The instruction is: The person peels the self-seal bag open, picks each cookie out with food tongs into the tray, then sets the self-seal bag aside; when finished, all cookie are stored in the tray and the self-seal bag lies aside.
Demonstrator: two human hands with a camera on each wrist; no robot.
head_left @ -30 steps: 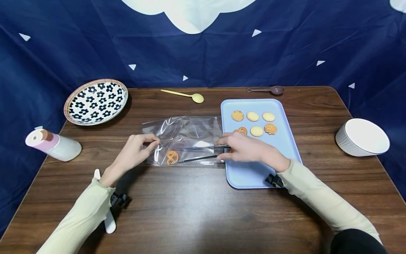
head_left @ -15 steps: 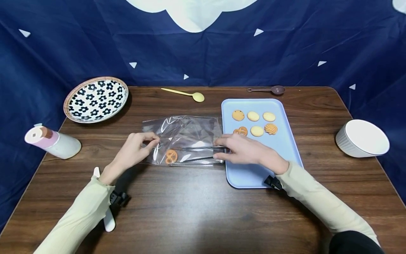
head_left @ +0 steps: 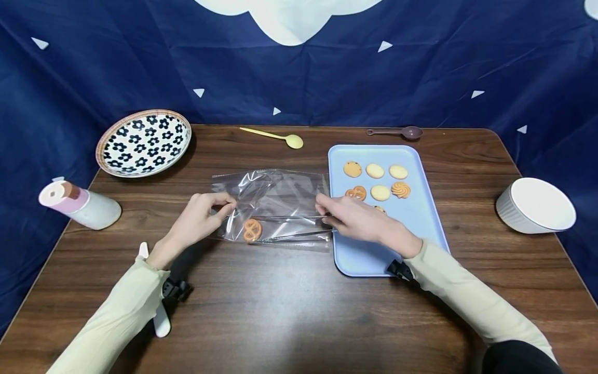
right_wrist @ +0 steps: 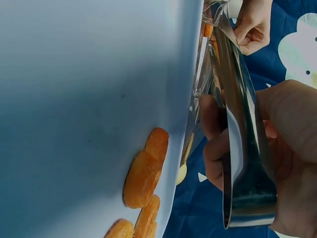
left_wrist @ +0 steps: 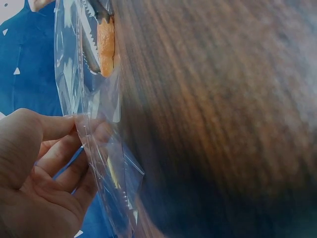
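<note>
A clear plastic bag (head_left: 294,192) lies flat on the table, and my left hand (head_left: 198,218) pinches its left part between thumb and fingertips. My right hand (head_left: 357,218) grips metal tongs (right_wrist: 245,144), whose arms reach leftward into the bag. Inside the bag a pretzel-shaped cookie (head_left: 252,229) sits by the tong tips, which are spread apart around it in the left wrist view. Under my right forearm is a light blue tray (head_left: 416,228) with several cookies, among them another pretzel-shaped cookie (head_left: 356,192) and a swirl cookie (head_left: 401,189).
A flower-patterned bowl (head_left: 145,144) stands back left, near a lying pink-and-white bottle (head_left: 81,205). A yellow spoon (head_left: 271,136) and a brown measuring spoon (head_left: 397,132) lie along the back edge. A white ramekin (head_left: 534,205) is far right. A white spatula (head_left: 161,317) lies under my left forearm.
The tongs have opened around the pretzel-shaped cookie in the bag, and my right hand has shifted slightly. A cookie beside my right hand has come partly into view. My left hand keeps its pinch.
</note>
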